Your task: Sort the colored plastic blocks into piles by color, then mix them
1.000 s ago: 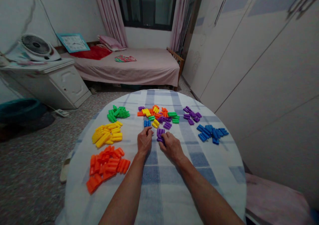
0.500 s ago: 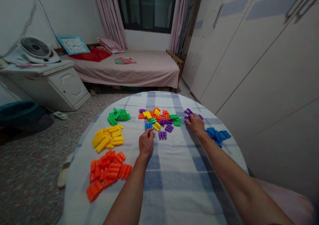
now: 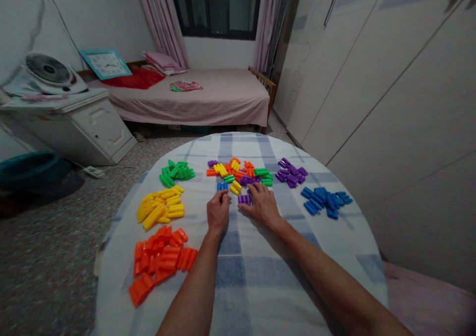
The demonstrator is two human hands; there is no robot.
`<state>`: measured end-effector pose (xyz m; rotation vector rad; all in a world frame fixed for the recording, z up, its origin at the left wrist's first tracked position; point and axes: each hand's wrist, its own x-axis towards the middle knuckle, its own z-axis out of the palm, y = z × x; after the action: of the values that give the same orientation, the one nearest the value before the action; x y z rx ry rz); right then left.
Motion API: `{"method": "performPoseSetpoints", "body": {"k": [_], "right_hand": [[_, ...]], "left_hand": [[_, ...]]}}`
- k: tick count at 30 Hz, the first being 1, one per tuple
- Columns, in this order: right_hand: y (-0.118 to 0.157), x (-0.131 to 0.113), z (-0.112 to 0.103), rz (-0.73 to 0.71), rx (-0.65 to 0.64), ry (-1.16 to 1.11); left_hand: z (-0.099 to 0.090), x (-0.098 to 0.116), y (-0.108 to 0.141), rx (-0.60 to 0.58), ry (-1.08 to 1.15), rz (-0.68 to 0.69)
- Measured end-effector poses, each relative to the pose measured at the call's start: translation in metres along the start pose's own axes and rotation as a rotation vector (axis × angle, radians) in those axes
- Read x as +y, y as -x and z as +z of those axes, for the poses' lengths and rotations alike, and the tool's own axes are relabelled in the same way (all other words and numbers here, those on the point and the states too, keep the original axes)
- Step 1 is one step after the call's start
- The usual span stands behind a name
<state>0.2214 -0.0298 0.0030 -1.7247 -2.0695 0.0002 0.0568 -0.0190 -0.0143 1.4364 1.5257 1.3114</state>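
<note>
My right hand (image 3: 263, 204) reaches over a small ribbed purple plastic piece (image 3: 244, 199), its thumb and fingers apart around it. Whether the fingertips touch it I cannot tell. My left hand (image 3: 218, 210) rests on the cloth, fingers curled closed, with nothing showing in it. Just beyond its knuckles lies a blue piece (image 3: 222, 186). A yellow piece (image 3: 235, 187) sits between the two hands. Behind them is a mixed heap of orange, yellow, green and purple pieces (image 3: 238, 169). Part of the purple pieces nearest my right hand is hidden by its fingers.
Single-colour piles lie around the round table (image 3: 260, 286): green (image 3: 176, 172), yellow (image 3: 161, 206) and orange (image 3: 161, 256) at left, purple (image 3: 292, 172) and blue (image 3: 325, 201) at right. Beyond stand a bed (image 3: 208, 98), a cabinet (image 3: 96, 127) and a wardrobe (image 3: 390, 102).
My right hand has moved left from the purple pile at the right to the purple piece near the middle, its fingers now spread. My left hand stays in place.
</note>
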Motion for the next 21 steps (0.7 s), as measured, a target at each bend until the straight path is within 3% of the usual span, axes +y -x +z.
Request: {"method": "performPoseSetpoints", "body": {"k": [3,8,15,21], "right_hand": [[0.003,-0.013,0.005,0.064,0.014,0.047],[0.002,-0.009,0.001,0.069,0.002,0.052],[0.003,0.008,-0.008,0.133,-0.089,0.028],[0.009,0.036,-0.014,0.041,0.043,-0.023]], "left_hand": [[-0.001,-0.001,0.0,0.026,0.059,-0.016],[-0.002,-0.002,-0.002,0.088,0.07,-0.03],[-0.004,-0.007,-0.004,0.134,0.088,-0.032],[-0.004,-0.009,-0.005,0.118,0.081,-0.041]]}}
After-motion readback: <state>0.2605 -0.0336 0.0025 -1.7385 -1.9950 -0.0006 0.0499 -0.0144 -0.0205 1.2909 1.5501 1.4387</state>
